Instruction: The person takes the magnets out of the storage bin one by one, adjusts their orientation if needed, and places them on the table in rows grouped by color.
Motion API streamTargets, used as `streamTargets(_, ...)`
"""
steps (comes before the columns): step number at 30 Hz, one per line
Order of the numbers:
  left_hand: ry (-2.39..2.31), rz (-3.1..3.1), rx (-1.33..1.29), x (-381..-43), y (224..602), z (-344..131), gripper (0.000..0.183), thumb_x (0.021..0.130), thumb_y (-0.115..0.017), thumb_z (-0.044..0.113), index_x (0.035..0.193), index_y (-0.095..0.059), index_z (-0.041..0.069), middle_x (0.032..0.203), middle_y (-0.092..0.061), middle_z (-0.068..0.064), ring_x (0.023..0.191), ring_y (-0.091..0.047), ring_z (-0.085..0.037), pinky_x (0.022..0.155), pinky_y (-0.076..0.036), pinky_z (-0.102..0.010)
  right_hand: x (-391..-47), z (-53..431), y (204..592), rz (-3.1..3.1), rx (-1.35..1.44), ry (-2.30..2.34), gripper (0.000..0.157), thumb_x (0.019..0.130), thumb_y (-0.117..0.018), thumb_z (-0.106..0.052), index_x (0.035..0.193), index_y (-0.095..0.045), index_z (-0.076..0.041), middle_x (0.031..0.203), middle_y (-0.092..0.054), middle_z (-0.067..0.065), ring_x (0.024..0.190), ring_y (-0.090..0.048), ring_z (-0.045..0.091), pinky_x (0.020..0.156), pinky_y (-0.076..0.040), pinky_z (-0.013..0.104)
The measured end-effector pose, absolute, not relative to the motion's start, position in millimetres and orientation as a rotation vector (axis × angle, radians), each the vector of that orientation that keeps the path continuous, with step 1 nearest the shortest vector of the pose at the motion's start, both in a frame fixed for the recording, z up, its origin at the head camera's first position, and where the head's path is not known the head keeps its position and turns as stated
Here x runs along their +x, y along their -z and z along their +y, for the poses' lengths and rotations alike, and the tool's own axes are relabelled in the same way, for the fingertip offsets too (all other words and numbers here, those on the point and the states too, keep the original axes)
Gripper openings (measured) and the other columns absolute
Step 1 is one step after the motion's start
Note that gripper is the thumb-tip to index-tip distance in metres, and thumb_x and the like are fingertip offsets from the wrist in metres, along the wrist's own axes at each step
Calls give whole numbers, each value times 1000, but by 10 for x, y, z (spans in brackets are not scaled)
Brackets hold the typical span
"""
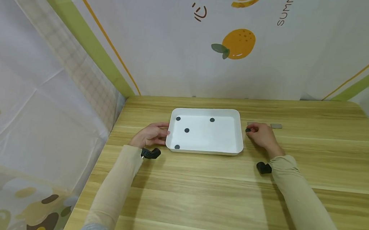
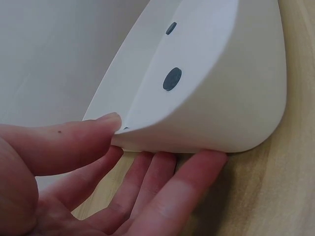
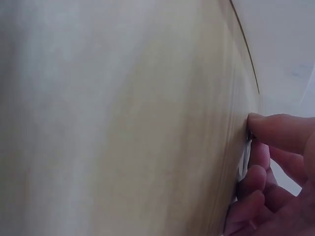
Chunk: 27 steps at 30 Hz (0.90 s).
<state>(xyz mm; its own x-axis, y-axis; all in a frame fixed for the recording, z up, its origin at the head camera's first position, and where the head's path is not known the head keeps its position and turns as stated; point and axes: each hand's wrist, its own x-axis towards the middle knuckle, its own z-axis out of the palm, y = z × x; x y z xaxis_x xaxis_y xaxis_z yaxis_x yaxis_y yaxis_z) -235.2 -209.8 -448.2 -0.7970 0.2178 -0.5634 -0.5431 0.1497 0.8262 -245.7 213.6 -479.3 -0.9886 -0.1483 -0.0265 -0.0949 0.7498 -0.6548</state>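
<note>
A person in long beige sleeves works at a wood-grain bench [image 1: 198,192], seen from above by the head camera. A shallow white tray [image 1: 215,137] sits near the far edge, with four black discs inside: back-left disc [image 1: 178,118], back-middle disc [image 1: 212,120], left-centre disc [image 1: 187,130] and front-left disc [image 1: 177,147]. The left hand [image 1: 150,135] holds the tray's left end. The left wrist view adds what the head view hides: the thumb lies at the rim while the other fingers, spread apart, reach against the outer wall near its base. Just beside the tray's right end, the right hand [image 1: 262,136] pinches a fifth disc [image 1: 248,130] between thumb and fingertips; the head view shows this disc clearly, whereas the right wrist view shows only a dark sliver by the thumb. A flat grey piece [image 1: 276,126] lies on the bench right of that hand; another [image 1: 250,123] is partly hidden behind it.
</note>
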Motion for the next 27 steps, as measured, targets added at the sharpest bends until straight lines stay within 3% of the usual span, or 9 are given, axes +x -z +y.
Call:
streamTargets(7, -1704, 1861, -348, -2356, 4484, -2090, 59, 94, -53, -1, 149, -34, 8, 122, -55, -14, 93, -63, -18, 79, -58, -37, -2452, 2145, 4758, 2853, -215, 1070, 29, 89, -64, -12, 113, -65, 4, 93, -65, 18, 87, -57, 28, 73, -40, 30)
streamTargets(16, -1699, 1868, -318, -2351, 4487, -2097, 56, 96, -53, 0, 148, -35, 8, 131, -51, -17, 97, -62, -17, 83, -57, -39, -2446, 2168, 4769, 2855, -225, 1090, 28, 88, -66, -11, 111, -66, 5, 89, -64, 16, 83, -56, 25, 71, -40, 29)
streamTargets(27, -1700, 1875, -323, -2349, 4492, -2090, 57, 95, -53, -1, 149, -34, 6, 120, -55, -13, 93, -63, -16, 82, -58, -38, -2439, 2196, 4774, 2828, -241, 1124, 26, 88, -66, -10, 110, -66, 5, 86, -63, 13, 77, -52, 19, 69, -39, 28)
